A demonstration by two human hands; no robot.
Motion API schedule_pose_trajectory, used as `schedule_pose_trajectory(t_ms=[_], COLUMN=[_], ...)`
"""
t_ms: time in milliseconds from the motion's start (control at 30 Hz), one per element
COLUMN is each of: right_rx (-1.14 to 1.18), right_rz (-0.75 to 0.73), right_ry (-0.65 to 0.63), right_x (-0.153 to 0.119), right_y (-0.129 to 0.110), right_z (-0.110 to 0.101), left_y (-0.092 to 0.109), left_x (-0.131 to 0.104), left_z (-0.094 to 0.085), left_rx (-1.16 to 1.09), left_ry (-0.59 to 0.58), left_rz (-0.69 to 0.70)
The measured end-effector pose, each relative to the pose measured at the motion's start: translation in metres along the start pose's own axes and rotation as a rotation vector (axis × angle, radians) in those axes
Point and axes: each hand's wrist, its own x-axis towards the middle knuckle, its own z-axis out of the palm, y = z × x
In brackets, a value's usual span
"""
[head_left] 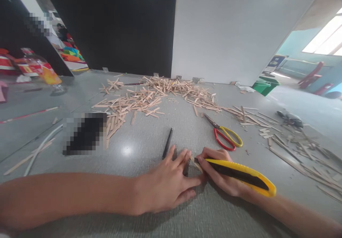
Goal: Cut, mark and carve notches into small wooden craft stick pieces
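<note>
A yellow and black utility knife (240, 175) is gripped in my right hand (219, 170), its front end low over a thin wooden strip (196, 164). My left hand (167, 182) lies on the grey tabletop with its fingers spread, the fingertips pressing the strip down beside the knife. Just beyond my left fingers lies a black pen (168, 142). Scissors (224, 134) with one red and one yellow handle rest beyond my right hand, blades pointing away to the left.
A heap of wooden strips (171, 88) spreads across the grey table (144, 134). Longer strips (291, 163) lie at right. At left are a blurred black object (87, 134), a pale cable (40, 149) and a bottle (49, 74). Black and white panels stand behind.
</note>
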Motion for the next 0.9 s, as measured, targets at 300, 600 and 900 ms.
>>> schedule_pose_trajectory(t_ms=[300,600,900], right_rx=[-0.043,0.023,0.039], right_rz=[-0.042,0.022,0.049], right_ry=[0.067,0.041,0.022], right_x=[-0.0020,0.0009,0.0020], right_y=[0.0009,-0.0009,0.0002], right_z=[0.0019,0.0004,-0.0006], left_y=[0.0002,0.0023,0.0007], left_x=[-0.0006,-0.0014,0.0000], left_z=[0.0053,0.0043,0.0071], left_rx=[0.069,0.137,0.154], left_ry=[0.016,0.009,0.024], left_rz=[0.046,0.053,0.056])
